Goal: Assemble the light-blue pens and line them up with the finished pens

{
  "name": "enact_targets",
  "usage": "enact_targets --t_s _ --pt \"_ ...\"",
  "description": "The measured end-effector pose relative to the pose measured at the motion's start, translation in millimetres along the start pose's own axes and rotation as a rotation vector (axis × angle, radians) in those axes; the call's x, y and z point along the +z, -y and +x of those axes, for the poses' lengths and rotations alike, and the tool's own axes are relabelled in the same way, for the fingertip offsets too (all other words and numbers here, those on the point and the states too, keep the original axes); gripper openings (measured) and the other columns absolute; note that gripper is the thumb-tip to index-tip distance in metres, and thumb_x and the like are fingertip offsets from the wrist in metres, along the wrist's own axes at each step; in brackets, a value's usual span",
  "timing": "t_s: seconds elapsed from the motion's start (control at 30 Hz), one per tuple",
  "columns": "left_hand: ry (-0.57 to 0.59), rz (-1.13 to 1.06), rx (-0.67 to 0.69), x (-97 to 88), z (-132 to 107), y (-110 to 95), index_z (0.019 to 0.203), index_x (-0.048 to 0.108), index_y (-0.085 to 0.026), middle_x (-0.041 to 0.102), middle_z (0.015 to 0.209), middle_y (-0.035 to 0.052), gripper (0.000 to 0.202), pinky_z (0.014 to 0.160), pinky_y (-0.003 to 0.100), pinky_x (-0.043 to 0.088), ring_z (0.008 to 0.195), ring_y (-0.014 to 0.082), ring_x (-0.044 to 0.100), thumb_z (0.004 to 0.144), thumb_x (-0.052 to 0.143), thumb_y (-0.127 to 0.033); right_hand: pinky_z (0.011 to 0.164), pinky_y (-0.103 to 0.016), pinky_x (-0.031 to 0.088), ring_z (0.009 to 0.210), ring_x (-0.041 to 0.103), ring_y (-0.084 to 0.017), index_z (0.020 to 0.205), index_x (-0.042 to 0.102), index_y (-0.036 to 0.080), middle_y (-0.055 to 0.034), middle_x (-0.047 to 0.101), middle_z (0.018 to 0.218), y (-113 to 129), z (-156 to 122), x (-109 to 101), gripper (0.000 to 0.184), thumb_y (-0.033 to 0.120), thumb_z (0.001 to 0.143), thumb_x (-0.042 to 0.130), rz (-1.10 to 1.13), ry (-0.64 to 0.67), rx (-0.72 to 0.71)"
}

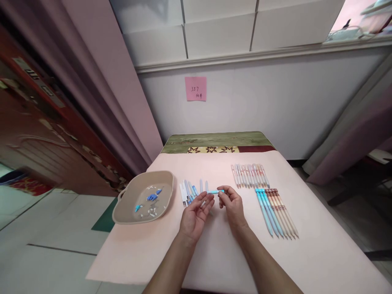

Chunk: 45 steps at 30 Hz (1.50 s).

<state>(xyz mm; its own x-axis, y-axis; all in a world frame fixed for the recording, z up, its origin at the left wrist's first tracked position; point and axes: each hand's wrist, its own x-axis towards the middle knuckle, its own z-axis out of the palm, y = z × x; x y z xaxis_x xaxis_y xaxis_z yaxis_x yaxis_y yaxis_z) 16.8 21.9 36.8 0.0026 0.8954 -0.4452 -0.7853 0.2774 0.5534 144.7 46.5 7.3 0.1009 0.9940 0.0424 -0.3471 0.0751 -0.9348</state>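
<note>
Right hand [232, 203] pinched blue tube [214, 192] beside left hand [194, 217], whose hold was unclear.
Leftward, basin [130, 200] held small pieces [152, 197].

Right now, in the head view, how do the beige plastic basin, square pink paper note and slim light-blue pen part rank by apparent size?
1. Beige plastic basin
2. Square pink paper note
3. Slim light-blue pen part

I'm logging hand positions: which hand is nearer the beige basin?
Left. The left hand is apart from the beige basin, on its right in the picture; the right hand is farther off that same way.
</note>
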Motion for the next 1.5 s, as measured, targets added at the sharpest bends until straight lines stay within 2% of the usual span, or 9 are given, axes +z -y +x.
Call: enact_targets --t_s 0.17,0.33,0.53,0.87,1.07,1.2,1.3,1.37,1.5 --pt "-0.019 0.098 0.065 -1.3 -3 4 0.091 0.065 -0.005 0.071 0.096 0.0183 0.021 0.089 0.033 0.054 0.093 0.0232 0.069 0.074 0.057 0.003 0.043 -0.02 0.033 0.045 0.04 -0.007 0.088 0.061 0.017 0.0054 0.049 0.056 0 0 0 0.019 0.031 0.075 0.065 0.199 0.052 0.157" --pt "0.012 0.152 0.063 4.1 -10 2 0.089 0.066 -0.01 0.069 0.084 0.0091 0.018 0.065 0.024 0.055 0.067 0.0128 0.066 0.072 0.066 -0.005 0.045 -0.019 0.035 0.048 0.042 -0.007 0.085 0.059 0.019 0.0027 0.054 0.065 2 -1 1 0.017 0.027 0.071 0.065 0.3 0.159 0.27" --pt "0.019 0.271 0.145 8.7 -11 3 0.091 0.066 -0.013 0.052 0.059 -0.0059 0.033 0.04 0.014 0.03 0.042 0.0014 0.037 0.063 0.08 -0.02 0.043 -0.019 0.034 0.046 0.042 -0.007 0.083 0.06 0.018 0.0021 0.057 0.066 3 -6 4 0.021 0.035 0.073 0.068 0.213 0.235 0.316" --pt "-0.093 0.637 0.407 4.2 -15 -13 0.07 0.07 -0.013 0.049 0.051 -0.0045 0.021 0.044 0.018 0.028 0.045 0.0051 0.038 0.064 0.079 -0.031 0.048 -0.023 0.039 0.05 0.047 -0.01 0.087 0.066 0.019 0.0038 0.055 0.062 -8 -18 9 0.029 0.041 0.07 0.075 0.005 0.283 0.166" --pt "-0.015 0.292 0.255 -1.7 -24 -48 0.084 0.068 -0.011 0.047 0.051 -0.0059 0.034 0.039 0.015 0.025 0.04 0.0023 0.034 0.066 0.078 -0.039 0.052 -0.025 0.041 0.054 0.048 -0.011 0.089 0.062 0.02 0.0022 0.055 0.067 34 -21 52 0.025 0.04 0.076 0.069 -0.058 0.235 0.065" --pt "-0.246 0.031 0.361 -23.4 -27 -96 0.085 0.065 -0.011 0.055 0.059 -0.0013 0.024 0.04 0.014 0.036 0.043 0.0039 0.044 0.084 0.061 -0.034 0.053 -0.026 0.042 0.055 0.049 -0.013 0.093 0.063 0.021 0.001 0.055 0.065 56 -18 98 0.018 0.036 0.082 0.062 -0.28 0.193 -0.233" --pt "-0.429 -0.025 0.43 -44.6 -25 -129 0.078 0.061 -0.013 0.059 0.063 0.0016 0.025 0.045 0.015 0.044 0.047 0.0057 0.052 0.094 0.044 -0.021 0.061 -0.028 0.044 0.061 0.054 -0.015 0.088 0.065 0.021 -0.0024 0.06 0.073 44 -14 132 0.011 0.027 0.081 0.06 -0.509 0.291 -0.445" --pt "-0.466 -0.02 0.435 -56.3 -25 -142 0.074 0.058 -0.014 0.061 0.064 0.0024 0.027 0.05 0.016 0.049 0.052 0.0072 0.058 0.094 0.04 -0.017 0.058 -0.028 0.043 0.057 0.053 -0.015 0.078 0.065 0.021 -0.0023 0.06 0.067 27 -10 147 0.007 0.022 0.079 0.058 -0.661 0.392 -0.453" --pt "-0.455 0.048 0.387 -71.6 -24 -153 0.073 0.059 -0.012 0.063 0.065 0.005 0.022 0.056 0.019 0.054 0.057 0.0106 0.063 0.09 0.045 -0.007 0.063 -0.028 0.044 0.059 0.055 -0.015 0.083 0.065 0.02 -0.0023 0.062 0.07 4 -1 158 0.01 0.02 0.078 0.057 -0.729 0.312 -0.413"
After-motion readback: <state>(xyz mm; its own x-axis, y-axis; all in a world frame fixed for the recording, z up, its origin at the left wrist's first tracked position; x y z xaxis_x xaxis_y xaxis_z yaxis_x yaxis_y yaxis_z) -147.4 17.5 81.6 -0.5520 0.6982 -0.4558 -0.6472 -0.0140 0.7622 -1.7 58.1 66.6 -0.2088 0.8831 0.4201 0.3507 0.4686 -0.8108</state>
